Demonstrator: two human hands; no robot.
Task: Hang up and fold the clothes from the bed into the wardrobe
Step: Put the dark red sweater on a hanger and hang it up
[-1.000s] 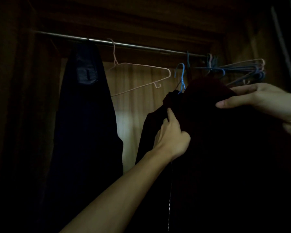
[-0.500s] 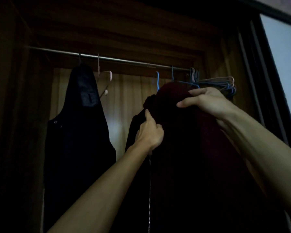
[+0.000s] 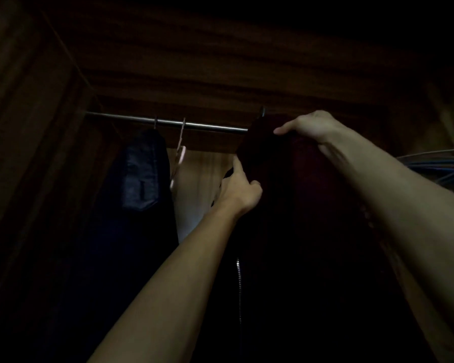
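Both hands have lifted the dark red garment (image 3: 312,184) higher, its hanger hook (image 3: 262,111) now up at the rail (image 3: 168,123).
The left hand (image 3: 240,191) grips the garment's front edge above the zipper (image 3: 238,279); the right hand (image 3: 308,125) curls over its top. A dark jacket (image 3: 142,174) and pink hanger (image 3: 180,153) hang to the left.

Dark wooden wardrobe (image 3: 220,61), dim light
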